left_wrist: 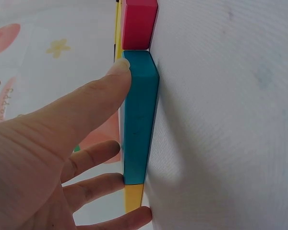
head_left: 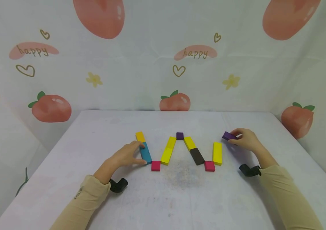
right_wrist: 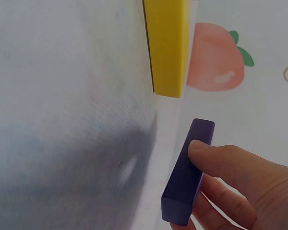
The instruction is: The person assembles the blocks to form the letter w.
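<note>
My right hand (head_left: 244, 139) pinches a purple block (right_wrist: 187, 167) between thumb and fingers, raised above the table behind the right-hand upright yellow block (head_left: 217, 153). With fingers spread, my left hand (head_left: 127, 155) lies along a long blue block (head_left: 145, 153); its thumb touches the near end (left_wrist: 143, 62). The blue block joins an orange-yellow block (head_left: 140, 136) at its far end and a red block (head_left: 155, 165) at its near end. These begin a zigzag line like a W.
The line continues with two yellow blocks (head_left: 168, 150), a small purple block (head_left: 180, 136), another yellow block (head_left: 189, 143), a dark brown block (head_left: 197, 156) and a second red block (head_left: 210, 166). A patterned cloth (head_left: 134, 80) hangs behind the white table (head_left: 180, 201).
</note>
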Demonstrator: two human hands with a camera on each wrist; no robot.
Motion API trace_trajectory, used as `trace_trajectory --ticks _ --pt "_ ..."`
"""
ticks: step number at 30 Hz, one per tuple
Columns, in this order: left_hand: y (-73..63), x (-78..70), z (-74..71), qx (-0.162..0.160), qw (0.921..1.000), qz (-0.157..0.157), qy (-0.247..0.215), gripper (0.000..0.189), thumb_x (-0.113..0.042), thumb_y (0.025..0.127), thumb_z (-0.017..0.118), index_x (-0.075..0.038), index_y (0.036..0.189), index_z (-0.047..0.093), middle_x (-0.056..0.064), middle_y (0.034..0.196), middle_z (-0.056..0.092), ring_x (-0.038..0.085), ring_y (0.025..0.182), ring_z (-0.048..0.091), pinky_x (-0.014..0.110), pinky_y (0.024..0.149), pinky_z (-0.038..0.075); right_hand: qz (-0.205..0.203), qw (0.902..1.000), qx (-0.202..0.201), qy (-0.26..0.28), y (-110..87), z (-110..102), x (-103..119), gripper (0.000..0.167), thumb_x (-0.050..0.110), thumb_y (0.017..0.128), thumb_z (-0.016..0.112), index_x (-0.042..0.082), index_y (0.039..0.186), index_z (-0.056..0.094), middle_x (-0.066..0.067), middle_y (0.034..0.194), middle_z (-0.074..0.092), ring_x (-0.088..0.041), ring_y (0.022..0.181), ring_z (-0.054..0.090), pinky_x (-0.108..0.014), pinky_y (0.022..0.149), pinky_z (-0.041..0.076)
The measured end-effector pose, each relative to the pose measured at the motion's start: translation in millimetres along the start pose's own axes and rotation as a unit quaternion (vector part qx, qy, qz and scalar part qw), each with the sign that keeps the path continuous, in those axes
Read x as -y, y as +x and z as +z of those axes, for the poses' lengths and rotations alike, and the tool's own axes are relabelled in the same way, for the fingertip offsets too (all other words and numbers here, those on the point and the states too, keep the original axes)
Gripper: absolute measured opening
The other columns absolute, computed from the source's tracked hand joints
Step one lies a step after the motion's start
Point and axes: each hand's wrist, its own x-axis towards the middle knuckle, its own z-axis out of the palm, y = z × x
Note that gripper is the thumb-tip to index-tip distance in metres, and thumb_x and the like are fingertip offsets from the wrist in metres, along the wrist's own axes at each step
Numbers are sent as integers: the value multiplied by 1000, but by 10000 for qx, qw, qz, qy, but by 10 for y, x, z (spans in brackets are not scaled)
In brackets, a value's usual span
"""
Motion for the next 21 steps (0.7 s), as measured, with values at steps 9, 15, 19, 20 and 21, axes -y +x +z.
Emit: trace_trajectory --ticks 9,15,19,20,21 --pt "2 10 4 -19 10000 14 37 59 -35 80 73 -6 126 50 17 135 48 33 113 48 51 103 40 -112 9999 -56 62 3 30 84 46 23 85 67 -7 118 54 -28 115 57 -36 98 55 -45 85 51" --pt "-6 4 -1 -23 10000 3 34 59 -35 80 73 -6 125 50 17 135 48 32 113 48 50 103 40 -141 9998 -101 119 11 63 117 46 23 85 67 -7 117 54 -29 115 57 -37 97 55 -44 84 52" --pt "-8 -10 -9 -12 10000 -10 32 58 -34 79 73 -6 125 51 17 135 48 32 113 48 50 103 40 -132 9997 -141 146 19 76 156 46 24 85 67 -8 117 54 -29 115 57 -37 98 56 -44 85 52" --pt "-9 -10 -10 -15 10000 0 34 58 -34 79 73 -6 124 51 18 134 48 33 113 48 51 103 40 -141 9997 -161 150 23 79 161 46 24 85 67 -8 116 55 -29 115 58 -37 98 56 -44 84 52" --pt "-9 -11 -9 -26 10000 10 36 57 -34 79 73 -6 124 51 18 134 48 33 112 48 51 102 40 -147 9996 -177 132 27 84 164 46 23 85 67 -8 116 55 -29 115 58 -37 98 56 -44 84 52"
